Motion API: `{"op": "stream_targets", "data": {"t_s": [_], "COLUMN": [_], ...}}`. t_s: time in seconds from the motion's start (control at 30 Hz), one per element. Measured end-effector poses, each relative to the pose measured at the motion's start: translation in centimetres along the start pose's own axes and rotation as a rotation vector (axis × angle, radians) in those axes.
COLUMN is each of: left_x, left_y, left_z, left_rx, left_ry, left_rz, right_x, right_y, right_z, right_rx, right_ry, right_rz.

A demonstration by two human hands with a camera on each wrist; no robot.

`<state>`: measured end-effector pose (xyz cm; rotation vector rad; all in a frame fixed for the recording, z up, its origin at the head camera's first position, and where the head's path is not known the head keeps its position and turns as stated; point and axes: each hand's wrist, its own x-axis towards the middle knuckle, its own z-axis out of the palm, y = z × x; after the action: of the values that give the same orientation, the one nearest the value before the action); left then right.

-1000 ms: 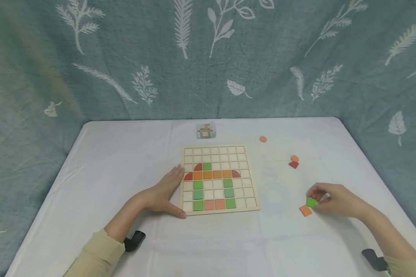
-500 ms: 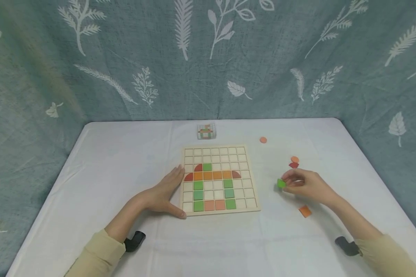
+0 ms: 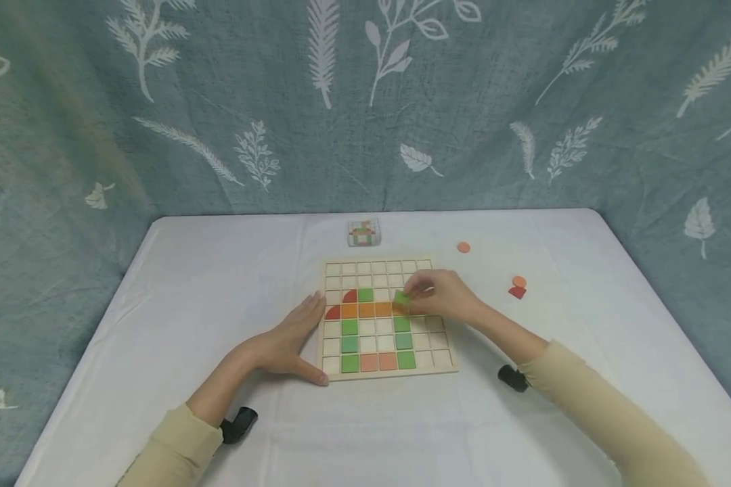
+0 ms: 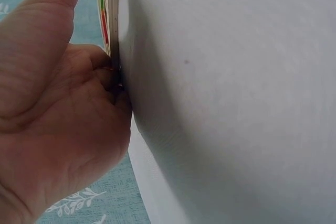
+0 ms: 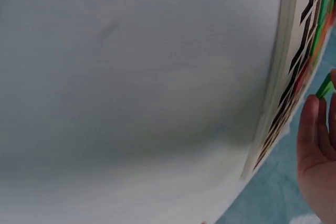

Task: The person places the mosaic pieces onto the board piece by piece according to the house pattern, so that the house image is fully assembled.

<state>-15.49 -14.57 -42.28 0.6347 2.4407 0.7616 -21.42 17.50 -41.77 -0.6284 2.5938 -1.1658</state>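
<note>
A wooden grid board [image 3: 436, 370] lies on the table, its cells partly filled with green, orange, salmon and dark red tiles. My left hand [image 3: 280, 341] rests along its left edge with thumb and fingers spread straight; the left wrist view shows the palm [image 4: 68, 124] right beside the board's side [image 4: 114, 19]. Over the board's right half, my right hand [image 3: 445, 295] pinches a green tile [image 3: 401, 297] between thumb and fingers. In the right wrist view this green tile [image 5: 324, 86] is tilted and raised above the board. The right hand covers several cells.
A small card [image 3: 363, 233] with a coloured grid picture stands behind the board. To the right lie a salmon disc [image 3: 463, 247], an orange disc [image 3: 519, 281] and a dark red piece [image 3: 517, 293]. The right sleeve [image 3: 591, 406] crosses the table's right side.
My right hand has carried the green tile leftward from the table's right side to above the board. The orange square tile there is now hidden by the sleeve. The left hand stays put.
</note>
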Motion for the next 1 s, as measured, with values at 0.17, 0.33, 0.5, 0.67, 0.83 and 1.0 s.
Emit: {"op": "stream_targets", "data": {"t_s": [0.17,0.33,0.5,0.67,0.83,1.0], "left_x": [0.0,-0.1,0.0,0.1,0.1,0.0], "left_y": [0.0,-0.1,-0.3,-0.3,-0.1,-0.2], "left_z": [0.0,0.1,0.1,0.1,0.2,0.2], "left_rx": [-0.010,-0.011,-0.008,-0.005,-0.008,-0.005], "left_ry": [-0.003,-0.006,-0.009,-0.007,0.002,0.012], "left_rz": [0.005,0.012,0.009,0.004,0.006,0.005], "right_x": [2.5,3.3,3.2,2.5,0.0,-3.3], "right_y": [-1.0,-1.5,-1.3,-1.1,-0.4,2.3], "right_z": [1.3,1.7,1.7,0.9,-0.9,-3.8], "right_rx": [-0.082,-0.126,-0.157,-0.152,-0.086,-0.129], "right_ry": [-0.039,-0.062,-0.080,-0.094,0.015,0.142], "right_rz": [-0.050,-0.110,-0.117,-0.104,-0.003,0.102]}}
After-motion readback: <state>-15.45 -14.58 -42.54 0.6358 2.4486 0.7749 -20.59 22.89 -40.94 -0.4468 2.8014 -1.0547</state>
